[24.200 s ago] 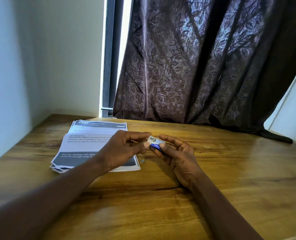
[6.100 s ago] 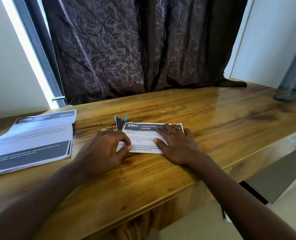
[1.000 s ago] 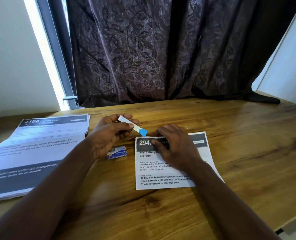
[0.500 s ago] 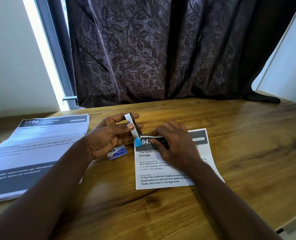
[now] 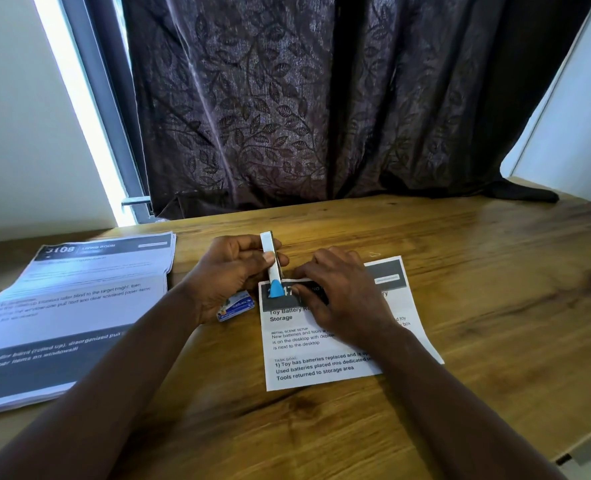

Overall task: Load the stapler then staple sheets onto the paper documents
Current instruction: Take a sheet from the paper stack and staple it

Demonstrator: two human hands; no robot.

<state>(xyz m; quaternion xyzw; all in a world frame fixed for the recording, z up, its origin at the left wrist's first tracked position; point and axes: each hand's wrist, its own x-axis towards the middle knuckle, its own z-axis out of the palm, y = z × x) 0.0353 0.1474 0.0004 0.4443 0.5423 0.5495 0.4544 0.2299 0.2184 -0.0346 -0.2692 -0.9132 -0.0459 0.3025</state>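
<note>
Head cam: left hand grips stapler upright, blue tip down on doc; right hand flat.

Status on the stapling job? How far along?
Done: not clear that any sheet is stapled yet; whether the stapler is loaded can't be seen. In hand: left hand grips the stapler, its blue tip on the top-left corner of the document, which the right hand pins flat. Staple box lies beside it. Left: the pile.
</note>
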